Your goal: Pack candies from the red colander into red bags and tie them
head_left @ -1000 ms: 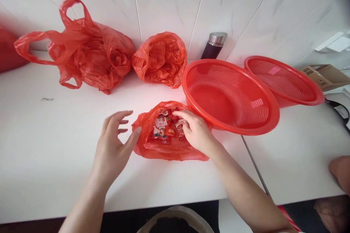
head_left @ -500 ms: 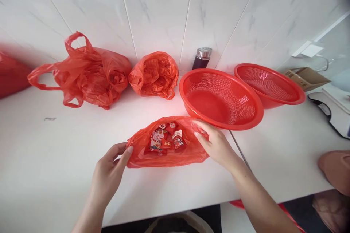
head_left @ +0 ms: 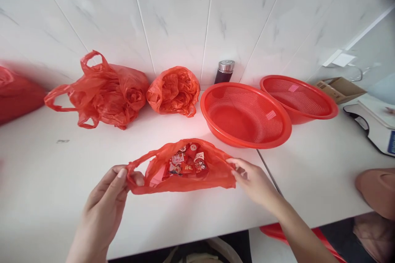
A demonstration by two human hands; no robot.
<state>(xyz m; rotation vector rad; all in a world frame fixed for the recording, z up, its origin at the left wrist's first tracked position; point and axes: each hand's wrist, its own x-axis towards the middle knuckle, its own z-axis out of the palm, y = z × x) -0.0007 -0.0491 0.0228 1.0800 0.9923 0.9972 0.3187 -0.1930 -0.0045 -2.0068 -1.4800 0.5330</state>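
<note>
A red plastic bag (head_left: 185, 184) lies on the white table in front of me, its mouth spread wide. Inside it rest several small red wrapped packets (head_left: 187, 162) with printed pictures and lettering. My left hand (head_left: 108, 191) pinches the bag's handle loop at the left end, thumb on top. At the right end, my right hand (head_left: 251, 178) grips the bag's edge between thumb and fingers. Just beyond the bag stands a red plastic colander (head_left: 237, 123), with nothing seen in it.
A second red colander (head_left: 304, 100) stands behind to the right. Bunched red plastic bags (head_left: 108, 94) and a rolled-open red bag (head_left: 174, 90) sit along the tiled wall. There are a dark flask (head_left: 224, 72), a cardboard box (head_left: 339, 89), a scale (head_left: 376, 123) and a person at right.
My left hand has moved left and drawn the bag's handle loop out. My right hand has shifted slightly right and down along the edge. The view has tilted up a little.
</note>
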